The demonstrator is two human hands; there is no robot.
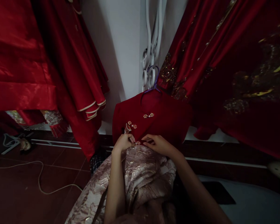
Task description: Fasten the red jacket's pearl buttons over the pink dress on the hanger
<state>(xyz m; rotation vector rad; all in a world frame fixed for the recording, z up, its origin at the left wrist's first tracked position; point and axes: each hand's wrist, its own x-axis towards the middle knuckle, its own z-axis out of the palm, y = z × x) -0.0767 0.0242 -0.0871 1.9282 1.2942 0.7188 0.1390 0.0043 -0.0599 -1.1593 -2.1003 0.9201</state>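
Note:
A red jacket (170, 115) on a purple hanger (156, 81) faces me, with jewelled clasps on its front. One clasp (148, 115) sits near the neck. Lower down, a small pearl-like clasp (137, 142) lies between my hands. My left hand (124, 142) is closed, its fingertips pinching at the left side of this clasp. On the other side, my right hand (157, 144) bends its thumb and fingers together at the jacket front; what lies between them is partly hidden. A larger beaded ornament (128, 127) is just above my left hand. Shiny pink-gold brocade fabric (144, 174) is bunched below both hands.
Red garments (70, 62) hang at left, and red ones with gold sequins (252, 90) at right. A white scrolled metal stand (151, 53) rises behind the hanger. A pale cable (40, 180) lies on the tiled floor, with white hangers (10, 143) at far left.

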